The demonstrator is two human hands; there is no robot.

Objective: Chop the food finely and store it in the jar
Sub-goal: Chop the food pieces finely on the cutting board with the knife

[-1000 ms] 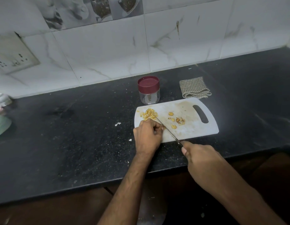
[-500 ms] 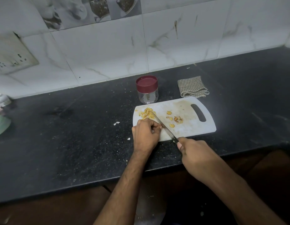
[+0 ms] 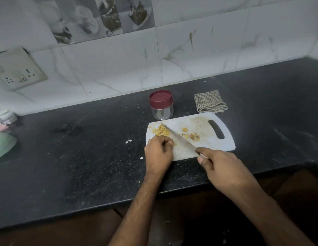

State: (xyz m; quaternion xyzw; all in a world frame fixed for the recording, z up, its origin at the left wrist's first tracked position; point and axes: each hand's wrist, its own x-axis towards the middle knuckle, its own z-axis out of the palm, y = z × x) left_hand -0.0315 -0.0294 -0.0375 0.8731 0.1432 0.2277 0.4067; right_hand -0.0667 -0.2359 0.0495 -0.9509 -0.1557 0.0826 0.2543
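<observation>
Fingers of your right hand (image 3: 224,167) grip knife (image 3: 179,138); left hand (image 3: 159,151) curled, seemingly empty, beside chopped pile (image 3: 160,131) on cutting board (image 3: 208,146). Keep knuckles back, rock blade.

Camera: I have one view, worn on the head.
Facing: forward and down over the counter (image 3: 83,157) toward the tiled wall (image 3: 119,68).
Nearness: both forearms reach in from the bottom edge; the left hand (image 3: 159,153) and right hand (image 3: 224,167) sit mid-frame.
Overlap: none, single view.
</observation>
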